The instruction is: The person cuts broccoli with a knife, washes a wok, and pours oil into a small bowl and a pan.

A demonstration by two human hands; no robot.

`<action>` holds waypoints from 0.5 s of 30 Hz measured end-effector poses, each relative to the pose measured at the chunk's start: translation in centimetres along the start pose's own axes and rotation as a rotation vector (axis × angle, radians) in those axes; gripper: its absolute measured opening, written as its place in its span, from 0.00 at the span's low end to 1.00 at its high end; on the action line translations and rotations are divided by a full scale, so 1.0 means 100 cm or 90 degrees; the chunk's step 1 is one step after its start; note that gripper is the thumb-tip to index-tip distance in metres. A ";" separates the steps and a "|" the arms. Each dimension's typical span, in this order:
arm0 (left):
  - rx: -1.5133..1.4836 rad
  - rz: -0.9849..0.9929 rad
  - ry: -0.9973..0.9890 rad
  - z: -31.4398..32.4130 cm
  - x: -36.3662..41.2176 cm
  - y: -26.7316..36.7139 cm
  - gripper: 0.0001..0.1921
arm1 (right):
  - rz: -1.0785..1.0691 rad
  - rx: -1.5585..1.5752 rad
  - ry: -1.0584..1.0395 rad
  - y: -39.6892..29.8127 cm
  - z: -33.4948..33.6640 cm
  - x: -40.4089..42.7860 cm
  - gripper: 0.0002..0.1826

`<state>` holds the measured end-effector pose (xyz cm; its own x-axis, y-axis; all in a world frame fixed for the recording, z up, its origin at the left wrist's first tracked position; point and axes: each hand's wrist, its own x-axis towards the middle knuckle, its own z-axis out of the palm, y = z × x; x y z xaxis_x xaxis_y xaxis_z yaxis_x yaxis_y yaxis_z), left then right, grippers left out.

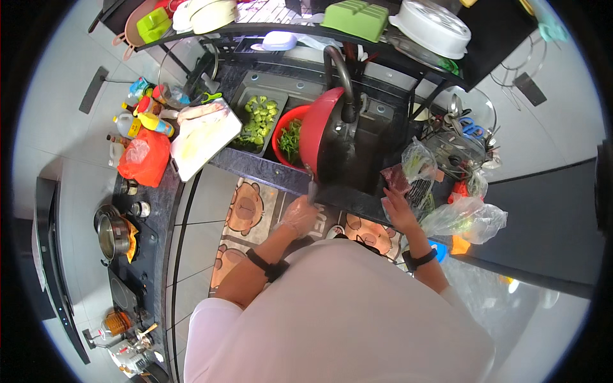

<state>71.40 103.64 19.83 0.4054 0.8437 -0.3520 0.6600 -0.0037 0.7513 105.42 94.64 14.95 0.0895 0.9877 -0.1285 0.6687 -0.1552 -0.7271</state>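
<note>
My left hand (300, 215), in a clear plastic glove, grips the handle of a red wok (322, 125) with a dark inside. The wok stands tilted on its side in the sink, under the dark faucet (346, 79). My right hand (398, 209) is at the sink's front edge with its fingers spread, beside a dark red mesh cloth (396, 179) and a clear plastic bag (419, 162). Left of the wok, a red basin (297, 114) holds leafy greens (290, 141). Broccoli florets (261, 117) lie in the grey sink tray (281, 101) farther left.
A white cutting board (206, 139) with raw meat (200, 111) lies left of the sink. Bottles and a red plastic bag (147, 160) stand behind it. At right are a dish rack with utensils (455, 148) and a large clear bag (471, 221). A loaded shelf (297, 28) spans above.
</note>
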 end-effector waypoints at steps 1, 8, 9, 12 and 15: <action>0.074 0.061 0.017 0.005 0.002 -0.012 0.12 | -0.003 0.003 0.004 0.001 0.001 0.000 0.28; 0.117 -0.085 0.068 0.018 0.016 -0.035 0.14 | -0.101 -0.020 0.017 0.010 -0.001 -0.009 0.28; 0.205 -0.031 0.068 0.023 0.021 -0.082 0.14 | -0.184 -0.046 0.010 0.005 -0.002 -0.007 0.27; 0.269 -0.012 0.044 0.014 0.019 -0.068 0.15 | -0.074 -0.007 0.034 0.017 0.003 -0.008 0.27; 0.199 -0.072 0.037 -0.011 0.001 -0.030 0.16 | -0.073 0.006 0.022 0.015 -0.001 -0.010 0.27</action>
<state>68.76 104.33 18.10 0.2875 0.8771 -0.3848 0.8644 -0.0646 0.4986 106.43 93.39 14.07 0.0376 0.9991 -0.0207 0.6690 -0.0405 -0.7422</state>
